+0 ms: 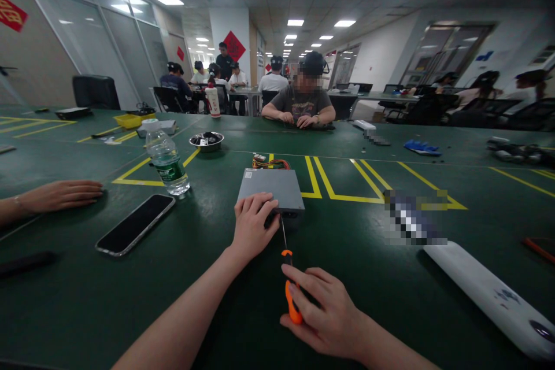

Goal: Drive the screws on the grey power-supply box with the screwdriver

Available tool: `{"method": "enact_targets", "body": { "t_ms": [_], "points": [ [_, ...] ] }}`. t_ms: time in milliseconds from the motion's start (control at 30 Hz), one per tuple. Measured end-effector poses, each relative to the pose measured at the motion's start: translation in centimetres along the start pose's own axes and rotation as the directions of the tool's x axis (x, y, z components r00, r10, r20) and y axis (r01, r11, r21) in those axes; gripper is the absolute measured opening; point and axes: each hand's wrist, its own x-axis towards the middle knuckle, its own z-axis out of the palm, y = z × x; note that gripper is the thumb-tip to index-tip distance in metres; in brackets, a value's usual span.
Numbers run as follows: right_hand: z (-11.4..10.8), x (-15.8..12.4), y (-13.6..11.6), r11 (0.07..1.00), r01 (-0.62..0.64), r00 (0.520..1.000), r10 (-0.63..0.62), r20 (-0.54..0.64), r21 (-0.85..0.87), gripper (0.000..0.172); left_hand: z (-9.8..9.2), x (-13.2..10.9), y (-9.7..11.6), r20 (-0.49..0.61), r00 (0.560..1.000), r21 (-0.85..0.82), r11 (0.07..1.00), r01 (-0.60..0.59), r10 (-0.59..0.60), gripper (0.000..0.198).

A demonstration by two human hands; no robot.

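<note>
Grey metal box (pixel 277 184) lies on the green table (pixel 368 289), directly ahead of the wearer; coloured wires (pixel 278 164) at its far side. Left hand (pixel 255 221): laid over the box's near left part; cannot tell whether its fingers clamp or only press. Right hand (pixel 325 309): fingers clamped on the orange-and-black handle of a screwdriver (pixel 293 309), shaft directed at the box's near face; tip contact unclear. Phone (pixel 136 225) and bottle (pixel 167 162) to the left.
</note>
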Motion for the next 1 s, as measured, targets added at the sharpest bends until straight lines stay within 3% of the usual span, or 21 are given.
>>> {"method": "enact_targets", "body": {
  "t_ms": [133, 233, 333, 633, 767, 867, 1000],
  "points": [
    [0.4, -0.5, 0.0, 0.999, -0.026, 1.0, 0.026, -0.003, 0.031, 0.021, 0.0, 0.0, 0.1, 0.002, 1.0, 0.002, 1.0, 0.003, -0.003, 0.02],
    [0.4, -0.3, -0.1, 0.998, -0.047, 0.993, 0.043, 0.107, 0.036, 0.035, 0.1, 0.0, 0.1, -0.009, 1.0, -0.001, 1.0, 0.006, -0.006, 0.021],
    [0.0, 0.1, -0.1, 0.999, -0.032, 0.977, 0.027, 0.21, 0.022, 0.038, 0.2, 0.0, 0.1, -0.009, 1.0, -0.011, 1.0, 0.009, -0.009, 0.022],
    [0.4, -0.4, 0.1, 0.999, 0.004, 1.0, -0.005, 0.013, 0.041, 0.022, 0.1, 0.0, 0.1, -0.004, 1.0, -0.009, 1.0, 0.007, -0.007, 0.02],
    [0.3, -0.1, 0.0, 0.998, -0.041, 0.994, 0.035, 0.107, 0.053, 0.036, 0.1, 0.0, 0.1, -0.01, 1.0, -0.001, 1.0, 0.01, -0.01, 0.021],
    [-0.2, 0.5, -0.2, 0.998, -0.035, 0.977, 0.025, 0.214, 0.045, 0.034, 0.0, 0.0, 0.1, -0.007, 1.0, 0.0, 1.0, 0.01, -0.01, 0.021],
    [-0.3, 0.5, -0.2, 1.0, 0.003, 0.989, -0.007, 0.147, 0.027, 0.027, 0.0, 0.0, 0.1, -0.005, 1.0, -0.006, 1.0, 0.009, -0.009, 0.021]
  ]
}}
